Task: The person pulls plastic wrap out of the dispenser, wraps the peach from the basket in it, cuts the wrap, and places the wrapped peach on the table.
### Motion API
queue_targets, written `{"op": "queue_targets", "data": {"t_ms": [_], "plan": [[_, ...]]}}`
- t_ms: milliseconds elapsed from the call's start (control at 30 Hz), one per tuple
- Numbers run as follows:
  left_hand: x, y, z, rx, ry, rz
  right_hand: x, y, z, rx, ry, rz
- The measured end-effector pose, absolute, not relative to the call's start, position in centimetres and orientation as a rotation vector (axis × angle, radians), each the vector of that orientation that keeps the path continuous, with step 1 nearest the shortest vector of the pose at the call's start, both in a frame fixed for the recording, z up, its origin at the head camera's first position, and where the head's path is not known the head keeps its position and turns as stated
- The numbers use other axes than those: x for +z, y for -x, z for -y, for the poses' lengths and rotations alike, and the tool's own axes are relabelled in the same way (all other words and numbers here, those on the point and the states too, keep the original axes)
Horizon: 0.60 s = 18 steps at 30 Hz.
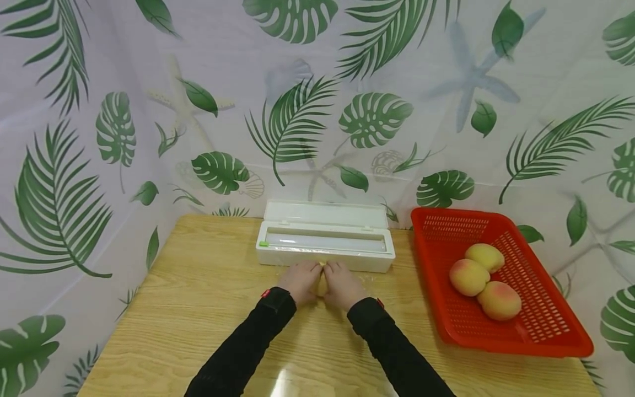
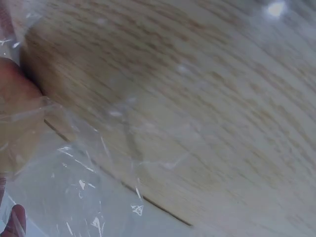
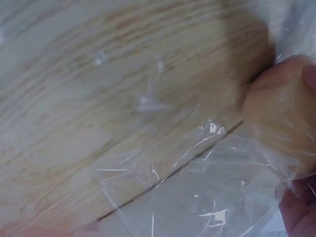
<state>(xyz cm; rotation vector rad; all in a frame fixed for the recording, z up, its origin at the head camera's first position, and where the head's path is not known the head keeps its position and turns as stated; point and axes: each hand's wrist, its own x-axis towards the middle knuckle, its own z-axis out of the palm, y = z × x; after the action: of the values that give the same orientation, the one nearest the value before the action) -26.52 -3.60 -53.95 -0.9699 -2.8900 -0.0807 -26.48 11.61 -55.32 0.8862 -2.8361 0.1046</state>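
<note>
While the left hand point(image 1: 300, 280) and adjacent right hand point(image 1: 344, 284) hold a peach point(image 1: 322, 284) between their fingers, clear film point(image 3: 222, 207) about it, the white dispenser point(image 1: 280, 256) stands just beyond them; wrapping appears underway, the next move probably requiring loose film drawn snug. Red basket point(image 1: 516, 344): right of the fingers.

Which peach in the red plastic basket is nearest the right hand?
The leftmost round, yellow-pink peach; the rear peach and front peach lie farther from the right hand.
</note>
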Motion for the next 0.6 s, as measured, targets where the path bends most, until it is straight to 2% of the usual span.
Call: {"op": "queue_targets", "data": {"t_ms": [267,600], "plan": [[-54.3,26.9,3.6,-0.033,0.939,2.89,-55.4,26.4,-11.9,0.007,-0.911,2.786],[-54.7,27.6,3.2,-0.013,0.878,2.913,-57.3,27.3,-12.1,-0.113,-0.913,2.62]]}}
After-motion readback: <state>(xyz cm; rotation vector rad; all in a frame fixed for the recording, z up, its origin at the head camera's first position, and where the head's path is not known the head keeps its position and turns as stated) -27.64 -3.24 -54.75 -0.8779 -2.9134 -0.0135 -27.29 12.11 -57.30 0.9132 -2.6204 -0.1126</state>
